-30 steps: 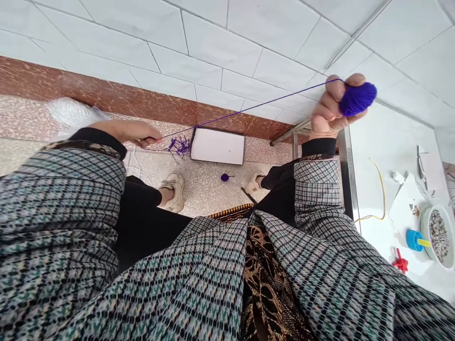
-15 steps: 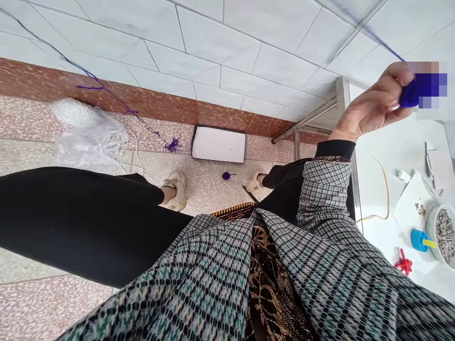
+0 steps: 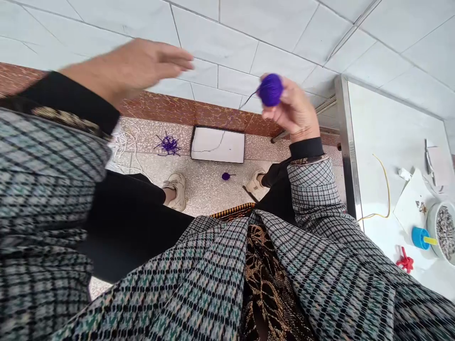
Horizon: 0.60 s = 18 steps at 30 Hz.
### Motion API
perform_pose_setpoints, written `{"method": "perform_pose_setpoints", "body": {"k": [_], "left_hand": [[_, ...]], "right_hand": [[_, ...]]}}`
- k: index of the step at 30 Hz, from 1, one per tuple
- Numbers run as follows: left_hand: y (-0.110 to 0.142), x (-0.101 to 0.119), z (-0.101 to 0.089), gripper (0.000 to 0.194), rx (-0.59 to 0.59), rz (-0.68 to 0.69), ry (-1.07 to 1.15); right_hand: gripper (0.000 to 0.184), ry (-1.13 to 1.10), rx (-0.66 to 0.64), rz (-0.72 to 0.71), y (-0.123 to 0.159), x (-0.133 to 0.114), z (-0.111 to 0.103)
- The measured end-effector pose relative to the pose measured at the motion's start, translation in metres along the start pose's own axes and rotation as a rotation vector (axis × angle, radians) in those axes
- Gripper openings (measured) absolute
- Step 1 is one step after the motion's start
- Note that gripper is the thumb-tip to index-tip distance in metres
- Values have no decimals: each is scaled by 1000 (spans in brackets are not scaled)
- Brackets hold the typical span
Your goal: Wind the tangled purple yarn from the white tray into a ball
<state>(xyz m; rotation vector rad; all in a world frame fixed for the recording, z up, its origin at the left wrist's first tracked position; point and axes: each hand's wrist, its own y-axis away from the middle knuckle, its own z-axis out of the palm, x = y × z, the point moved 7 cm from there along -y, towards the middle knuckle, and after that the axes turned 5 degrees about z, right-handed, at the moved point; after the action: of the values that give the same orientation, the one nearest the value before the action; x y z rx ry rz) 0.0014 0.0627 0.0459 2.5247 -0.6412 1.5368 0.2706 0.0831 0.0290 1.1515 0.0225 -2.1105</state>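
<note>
In my right hand [image 3: 293,106], raised in front of the tiled wall, is a ball of purple yarn [image 3: 270,90], gripped in the fingers. A strand trails from the ball's left side and hangs down toward the floor. Across from it, at upper left, my left hand [image 3: 142,66] is slightly blurred, its fingers stretched out with nothing seen in them. Below lies a loose tangle of purple yarn [image 3: 168,144] on the floor. A smaller purple ball [image 3: 226,176] rests between my shoes.
A shallow white box [image 3: 217,145] with dark edges sits against the wall's base, yarn strand crossing it. White cord [image 3: 124,139] lies at left. On the white table [image 3: 369,132] at right are a yellow cord [image 3: 386,189], a bowl [image 3: 432,222], a blue cap and a red item.
My right hand has brought the purple ball left and nearer the middle. My left hand has come into view at upper left. The floor tangle looks more bunched, and the long stretched strand has dropped.
</note>
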Motion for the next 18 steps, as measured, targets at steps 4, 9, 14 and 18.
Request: {"method": "perform_pose_setpoints", "body": {"k": [4, 9, 14, 18], "left_hand": [[-13, 3, 65, 68, 100, -49, 333], [-3, -6, 96, 66, 125, -122, 473], [9, -18, 75, 56, 233, -58, 310], [7, -14, 70, 47, 239, 12, 188]], "right_hand": [[35, 285, -104, 32, -25, 30, 28], [30, 269, -72, 53, -34, 35, 36], [35, 369, 62, 65, -35, 31, 27], [36, 455, 26, 77, -42, 38, 31]]}}
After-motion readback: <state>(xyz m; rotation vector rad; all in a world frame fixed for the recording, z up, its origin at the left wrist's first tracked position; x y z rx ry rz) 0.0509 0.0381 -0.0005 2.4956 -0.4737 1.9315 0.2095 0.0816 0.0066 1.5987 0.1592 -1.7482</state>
